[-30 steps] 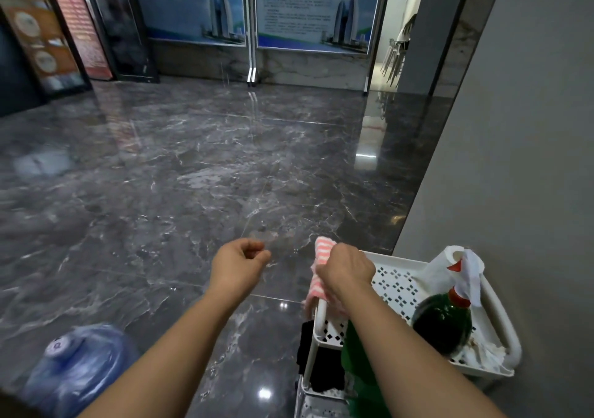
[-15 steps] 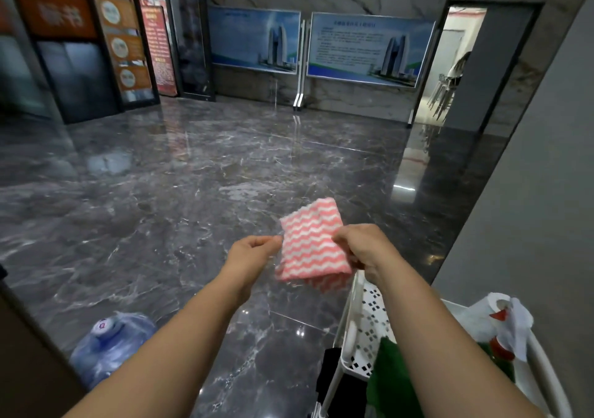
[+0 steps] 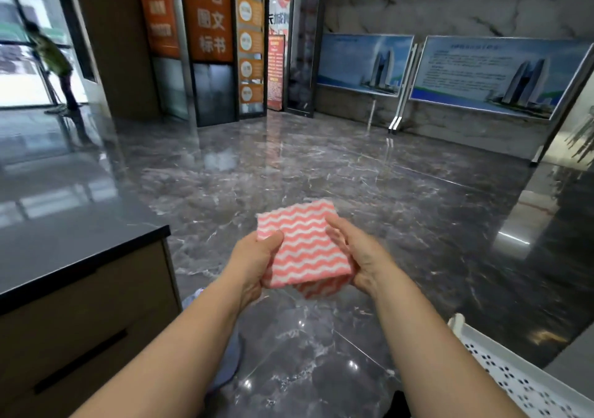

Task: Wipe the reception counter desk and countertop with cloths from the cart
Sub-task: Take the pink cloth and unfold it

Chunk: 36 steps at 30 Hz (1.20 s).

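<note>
Item: left hand (image 3: 254, 265). Fingers (image 3: 274, 238) clamped, thumb on top, pinching the left edge of the cloth (image 3: 302, 250).

Item: right hand (image 3: 358, 257). Fingers (image 3: 337, 231) nearly straight, laid along the cloth's right edge, steadying rather than gripping. Whether any finger goes under the fold cannot be told.

Item: cloth, pink with white waves, folded to a rough square. Held flat in the air between both hands, above the floor (image 3: 401, 192); a lower layer sags beneath the near edge.

Item: bench (image 3: 80, 240), dark top, not touched. Lies to the left of the cloth, its near right corner well apart from it. Left hand is the nearer; the carry probably goes leftward over that corner.

Item: cart (image 3: 501, 372), white perforated tray, lower right, behind the right forearm.
</note>
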{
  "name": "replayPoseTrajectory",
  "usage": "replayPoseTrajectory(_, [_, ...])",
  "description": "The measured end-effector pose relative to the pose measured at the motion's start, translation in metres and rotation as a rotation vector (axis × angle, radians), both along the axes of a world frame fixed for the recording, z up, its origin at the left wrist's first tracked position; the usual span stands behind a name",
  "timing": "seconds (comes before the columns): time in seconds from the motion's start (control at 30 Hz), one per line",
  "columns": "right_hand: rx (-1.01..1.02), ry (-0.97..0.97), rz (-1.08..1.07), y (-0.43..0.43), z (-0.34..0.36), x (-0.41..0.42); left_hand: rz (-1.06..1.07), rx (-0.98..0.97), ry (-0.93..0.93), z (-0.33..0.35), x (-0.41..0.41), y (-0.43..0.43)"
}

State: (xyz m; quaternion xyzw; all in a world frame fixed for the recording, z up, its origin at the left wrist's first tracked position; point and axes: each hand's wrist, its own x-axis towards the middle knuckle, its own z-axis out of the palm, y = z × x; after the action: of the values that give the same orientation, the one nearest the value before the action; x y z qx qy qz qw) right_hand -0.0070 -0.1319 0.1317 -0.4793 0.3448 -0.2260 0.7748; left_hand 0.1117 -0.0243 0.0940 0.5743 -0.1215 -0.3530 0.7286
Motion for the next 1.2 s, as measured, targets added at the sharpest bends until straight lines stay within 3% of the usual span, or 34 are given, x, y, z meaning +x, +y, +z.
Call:
replayPoseTrajectory(0.13, [-0.166,0.114,0.013,0.03,-0.008,0.042,0.097,0.034,-0.084,0.005,0.028,0.048])
replayPoseTrajectory(0.27, [-0.198,0.145,0.072,0.066,-0.007,0.084,0.242,0.032,-0.075,0.013,0.05,0.098])
replayPoseTrajectory(0.47, [0.145,-0.08,0.294,0.153,0.011,0.134,0.29,-0.05,0.144,0.03,0.068,0.19])
replayPoseTrajectory(0.57, [0.188,-0.142,0.389,0.197,0.021,0.153,0.246,-0.115,0.194,0.042,0.076,0.244])
replayPoseTrajectory(0.7, [0.163,-0.107,0.492,0.251,0.027,0.178,0.262,-0.15,0.111,0.056,0.087,0.313])
replayPoseTrajectory(0.8, [0.045,-0.055,0.575,0.294,0.026,0.194,0.33,-0.083,0.027,0.059,0.095,0.362])
replayPoseTrajectory(0.97, [-0.361,0.049,0.71,0.362,0.019,0.219,0.536,-0.005,-0.018,0.057,0.106,0.439])
replayPoseTrajectory(1.2, [-0.554,0.096,1.025,0.454,0.019,0.25,0.683,0.132,-0.065,0.039,0.119,0.544])
